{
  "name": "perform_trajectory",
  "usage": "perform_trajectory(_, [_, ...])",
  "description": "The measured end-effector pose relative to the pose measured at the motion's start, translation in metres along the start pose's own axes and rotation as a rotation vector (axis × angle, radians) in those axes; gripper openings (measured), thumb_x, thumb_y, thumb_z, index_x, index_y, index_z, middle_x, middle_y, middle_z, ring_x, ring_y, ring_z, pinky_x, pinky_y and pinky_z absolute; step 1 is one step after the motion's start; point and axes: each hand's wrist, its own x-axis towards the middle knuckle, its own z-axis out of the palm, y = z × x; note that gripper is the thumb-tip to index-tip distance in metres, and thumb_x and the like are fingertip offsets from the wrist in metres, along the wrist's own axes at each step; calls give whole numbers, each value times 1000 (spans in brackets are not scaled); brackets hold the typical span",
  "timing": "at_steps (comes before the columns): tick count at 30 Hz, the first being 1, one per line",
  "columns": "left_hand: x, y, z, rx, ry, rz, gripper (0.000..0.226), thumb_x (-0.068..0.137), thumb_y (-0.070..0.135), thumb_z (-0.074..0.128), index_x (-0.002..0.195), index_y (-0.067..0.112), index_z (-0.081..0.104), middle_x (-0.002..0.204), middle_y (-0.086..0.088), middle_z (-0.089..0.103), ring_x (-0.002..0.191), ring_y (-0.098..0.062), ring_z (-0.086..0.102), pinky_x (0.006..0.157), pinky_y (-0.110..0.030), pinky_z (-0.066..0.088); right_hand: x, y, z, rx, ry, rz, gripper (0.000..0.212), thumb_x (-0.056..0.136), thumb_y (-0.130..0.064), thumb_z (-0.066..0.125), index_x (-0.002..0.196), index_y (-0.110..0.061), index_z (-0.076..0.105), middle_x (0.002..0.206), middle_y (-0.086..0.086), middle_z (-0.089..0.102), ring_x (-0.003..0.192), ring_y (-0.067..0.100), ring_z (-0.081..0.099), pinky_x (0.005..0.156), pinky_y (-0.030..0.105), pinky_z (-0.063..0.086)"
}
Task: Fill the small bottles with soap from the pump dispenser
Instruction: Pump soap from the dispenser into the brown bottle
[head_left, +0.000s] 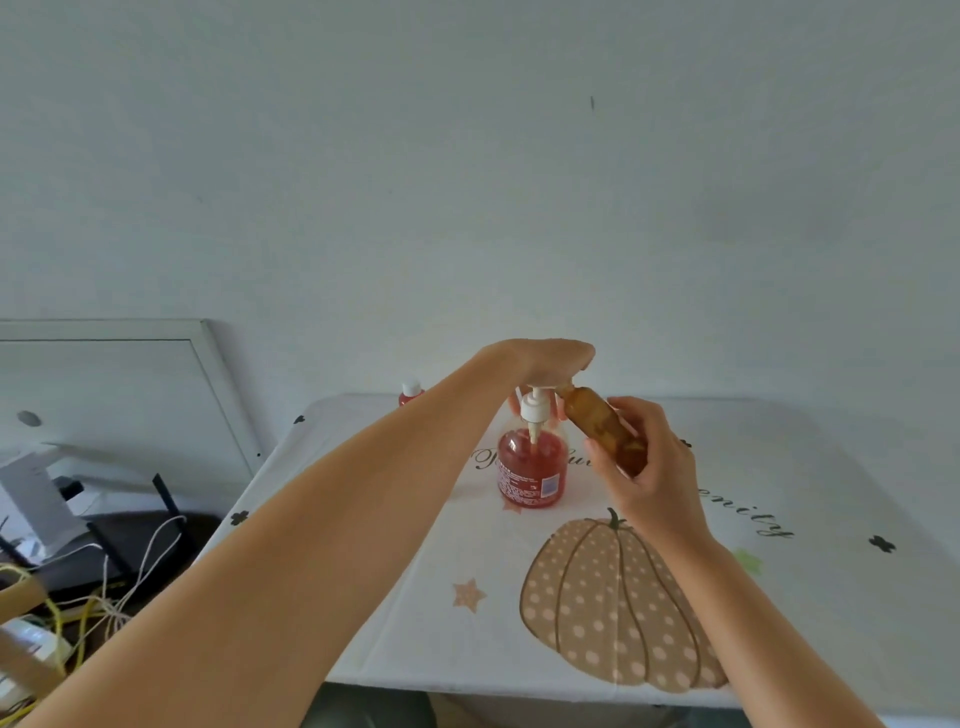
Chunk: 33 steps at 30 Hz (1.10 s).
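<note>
**A:** While the left hand (545, 358) lies over the top of the pump dispenser (532, 467), fingertips curled down round its white neck, where is the bottle being filled?

**B:** In the right hand (652, 473). Its grip is wrapped round the lower half of the small brown bottle (602, 428), which is held tilted in the air with its mouth up against the spout. The dispenser stands on the tabletop (395, 545), about half full of red soap.

**A:** So what could go wrong?

**B:** The mouth looks narrow. If the bottle drifts off the spout during a press, soap will likely run down its outside and onto the pumpkin cloth.

**A:** And the press itself?

**B:** A hard, off-centre push could rock the dispenser, since only that one hand steadies it. And the tilt matters: lean the bottle lower and soap may creep back out.

**A:** The capped bottle (410, 392) at the far edge?

**B:** Well apart, so it is probably safe.
</note>
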Motion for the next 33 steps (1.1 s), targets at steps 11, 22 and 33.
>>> perform_trajectory(11, [28, -13, 12, -58, 149, 41, 9, 99, 7, 41, 91, 7, 45, 78, -12, 62, 71, -30, 53, 61, -31, 42, -2, 5, -1, -31, -24, 1, 39, 94, -15, 79, 123, -25, 56, 103, -20, 66, 89, -2, 66, 77, 4, 45])
perform_trajectory(22, [14, -9, 4, 35, 153, 81, 60, 103, 54, 13, 79, 13, 49, 68, -5, 56, 66, -21, 45, 70, -35, 40, -1, -2, 1, 12, 0, 32, 39, 94, -15, 79, 123, -27, 56, 101, -19, 69, 90, 1, 68, 76, 5, 47])
perform_trajectory(33, [19, -9, 6, 31, 173, 76, 52, 102, 48, 18, 77, 13, 48, 67, -3, 57, 66, -21, 45, 70, -35, 39, 0, 1, 1, 20, -3, 61, 39, 94, -18, 80, 123, -30, 56, 104, -18, 70, 93, 3, 69, 77, 6, 47])
